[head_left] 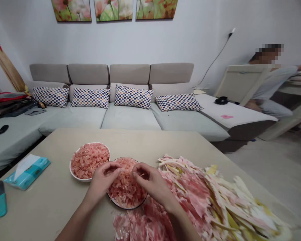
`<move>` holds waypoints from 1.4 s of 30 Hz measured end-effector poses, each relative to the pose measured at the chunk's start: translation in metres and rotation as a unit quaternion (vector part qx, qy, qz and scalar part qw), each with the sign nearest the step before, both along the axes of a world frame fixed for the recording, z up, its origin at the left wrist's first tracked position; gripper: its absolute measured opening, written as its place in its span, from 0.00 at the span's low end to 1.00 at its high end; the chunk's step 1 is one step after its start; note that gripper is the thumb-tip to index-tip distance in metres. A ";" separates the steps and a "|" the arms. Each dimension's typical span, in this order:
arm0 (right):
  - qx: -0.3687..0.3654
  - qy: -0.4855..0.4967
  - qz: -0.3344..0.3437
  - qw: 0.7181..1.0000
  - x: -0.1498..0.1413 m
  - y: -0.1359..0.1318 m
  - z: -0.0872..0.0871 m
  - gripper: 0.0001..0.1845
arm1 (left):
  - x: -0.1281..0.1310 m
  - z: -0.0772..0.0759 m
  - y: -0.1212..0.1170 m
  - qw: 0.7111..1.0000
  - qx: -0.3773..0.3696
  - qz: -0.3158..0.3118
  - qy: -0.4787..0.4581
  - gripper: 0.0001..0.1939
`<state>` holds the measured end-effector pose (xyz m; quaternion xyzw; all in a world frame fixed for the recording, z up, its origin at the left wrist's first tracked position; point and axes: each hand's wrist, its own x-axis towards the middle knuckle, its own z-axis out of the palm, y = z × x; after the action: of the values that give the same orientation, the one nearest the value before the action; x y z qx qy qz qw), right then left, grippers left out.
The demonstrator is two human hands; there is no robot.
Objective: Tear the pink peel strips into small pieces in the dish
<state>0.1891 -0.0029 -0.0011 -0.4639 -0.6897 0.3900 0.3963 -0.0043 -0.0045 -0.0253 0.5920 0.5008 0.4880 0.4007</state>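
Both my hands hover over a bowl (126, 206) heaped with pink fruit pulp. My left hand (103, 179) has its fingers curled and pinched together at the bowl's left rim. My right hand (150, 182) is closed in a pinch on a small pink piece above the pulp. A white bowl (75, 174) to the left is full of the same pink pulp. To the right spreads a large heap of pink, white and yellow peel (215, 201).
The beige table (140, 140) also carries a teal tissue pack (27, 171) and a teal-handled knife (1, 199) at the left edge. Behind stands a grey sofa (130, 117) with checked cushions. A person (271, 83) sits at the far right.
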 end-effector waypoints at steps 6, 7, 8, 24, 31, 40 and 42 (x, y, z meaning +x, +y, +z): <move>0.023 -0.013 -0.027 0.999 0.005 0.003 -0.003 0.07 | 0.003 -0.021 0.012 0.987 0.093 0.019 0.133 0.06; 0.028 -0.015 -0.028 0.999 0.006 0.003 -0.004 0.07 | 0.003 -0.024 0.013 0.983 0.102 0.016 0.152 0.06; 0.033 -0.017 -0.029 0.999 0.006 0.004 -0.005 0.07 | 0.003 -0.026 0.014 0.980 0.107 0.014 0.168 0.07; 0.190 -0.146 -0.009 0.971 -0.006 0.013 -0.042 0.21 | -0.017 0.007 -0.001 0.970 0.134 0.011 0.205 0.12; 0.203 -0.171 0.004 0.964 -0.004 0.012 -0.041 0.18 | -0.085 0.011 0.014 0.926 0.138 0.197 0.291 0.11; 0.213 -0.176 -0.008 0.961 -0.002 0.018 -0.046 0.16 | -0.157 0.002 0.066 0.894 0.036 0.251 0.370 0.13; 0.214 -0.166 -0.014 0.962 -0.002 0.017 -0.045 0.16 | -0.153 0.004 0.081 0.899 0.021 0.221 0.378 0.12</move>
<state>0.1875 0.0140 -0.0464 -0.4361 -0.8068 0.1452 0.3712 -0.1577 0.0761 -0.0213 0.6146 0.7221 0.3137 0.0503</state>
